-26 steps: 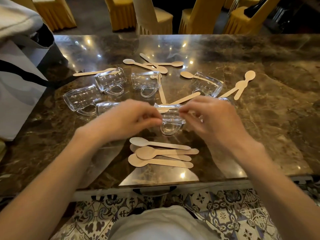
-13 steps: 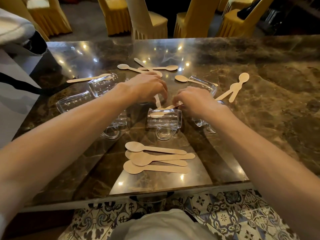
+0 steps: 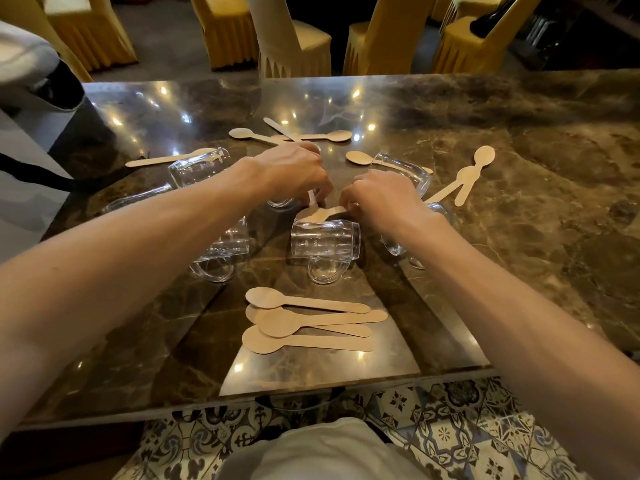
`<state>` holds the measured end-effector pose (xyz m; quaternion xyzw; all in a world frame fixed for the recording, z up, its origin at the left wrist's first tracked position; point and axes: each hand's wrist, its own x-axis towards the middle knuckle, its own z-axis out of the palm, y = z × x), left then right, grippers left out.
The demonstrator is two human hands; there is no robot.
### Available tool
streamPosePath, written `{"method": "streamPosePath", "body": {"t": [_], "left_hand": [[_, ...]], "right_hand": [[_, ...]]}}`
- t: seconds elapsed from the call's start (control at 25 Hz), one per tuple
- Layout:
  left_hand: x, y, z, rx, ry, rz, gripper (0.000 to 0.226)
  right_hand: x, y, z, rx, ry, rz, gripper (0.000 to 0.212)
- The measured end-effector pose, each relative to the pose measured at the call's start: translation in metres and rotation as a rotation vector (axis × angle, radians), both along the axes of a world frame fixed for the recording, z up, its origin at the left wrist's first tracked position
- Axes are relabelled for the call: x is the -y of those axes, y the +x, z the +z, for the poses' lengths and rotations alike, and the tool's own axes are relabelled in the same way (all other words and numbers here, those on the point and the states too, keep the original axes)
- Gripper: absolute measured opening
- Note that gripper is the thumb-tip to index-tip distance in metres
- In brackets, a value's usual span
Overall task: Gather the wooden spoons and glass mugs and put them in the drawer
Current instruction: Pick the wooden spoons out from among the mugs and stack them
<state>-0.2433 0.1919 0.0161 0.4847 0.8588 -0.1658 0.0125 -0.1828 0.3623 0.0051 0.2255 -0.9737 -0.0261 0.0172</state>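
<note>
Both hands are reaching to the middle of the marble worktop (image 3: 519, 174). The left hand (image 3: 294, 173) is pinching the thin handle of a wooden spoon (image 3: 313, 199), and the right hand (image 3: 381, 199) is grasping another wooden spoon (image 3: 317, 213) by its handle, its bowl lying just behind a glass mug (image 3: 325, 240) on its side. Four gathered spoons (image 3: 304, 322) are lying stacked near the front edge. More mugs and spoons are lying scattered around the hands. Yellow-covered chairs (image 3: 377, 39) are standing behind.
</note>
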Motion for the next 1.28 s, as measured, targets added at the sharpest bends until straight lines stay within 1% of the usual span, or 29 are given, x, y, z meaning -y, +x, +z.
{"method": "streamPosePath", "body": {"t": [0.12, 0.28, 0.4, 0.48, 0.52, 0.6, 0.68, 0.76, 0.96, 1.04, 1.12, 1.2, 1.28], "left_hand": [[-0.004, -0.001, 0.003, -0.011, 0.004, -0.019, 0.024], [-0.009, -0.004, 0.004, -0.026, 0.006, 0.01, 0.034], [-0.011, -0.007, 0.008, -0.028, 0.016, -0.02, 0.032], [-0.012, -0.006, 0.016, -0.018, 0.105, -0.049, 0.025], [-0.013, -0.005, 0.021, -0.013, 0.185, -0.056, 0.024], [-0.014, 0.0, 0.031, -0.022, 0.378, -0.042, 0.027], [-0.014, 0.008, 0.041, -0.057, 0.518, 0.01, 0.033], [-0.012, 0.019, 0.05, -0.067, 0.613, 0.039, 0.033], [-0.002, 0.063, 0.072, -0.058, 0.806, 0.014, 0.029], [0.002, 0.083, 0.076, 0.024, 0.857, 0.063, 0.029], [0.005, 0.106, 0.074, 0.16, 0.891, 0.162, 0.027], [0.008, 0.124, 0.064, 0.306, 0.87, 0.267, 0.023], [0.01, 0.133, 0.048, 0.444, 0.792, 0.348, 0.019]], "right_hand": [[-0.004, 0.0, 0.013, -0.058, -0.05, -0.046, 0.022], [-0.01, 0.009, 0.033, -0.152, -0.084, -0.058, 0.019], [-0.012, 0.023, 0.044, -0.204, -0.093, -0.045, 0.015], [-0.016, 0.035, 0.05, -0.219, -0.111, -0.056, 0.013], [-0.018, 0.042, 0.052, -0.217, -0.143, -0.063, 0.013], [-0.019, 0.058, 0.055, -0.181, -0.238, -0.054, 0.015], [-0.013, 0.073, 0.054, -0.125, -0.296, -0.025, 0.016], [-0.006, 0.083, 0.05, -0.079, -0.303, -0.002, 0.016], [0.002, 0.102, 0.033, 0.003, -0.356, 0.031, 0.016], [0.006, 0.111, 0.021, 0.046, -0.369, 0.047, 0.017], [0.009, 0.12, 0.01, 0.078, -0.389, 0.059, 0.017], [0.014, 0.131, 0.0, 0.127, -0.391, 0.068, 0.016], [0.018, 0.14, -0.008, 0.168, -0.38, 0.083, 0.016]]}}
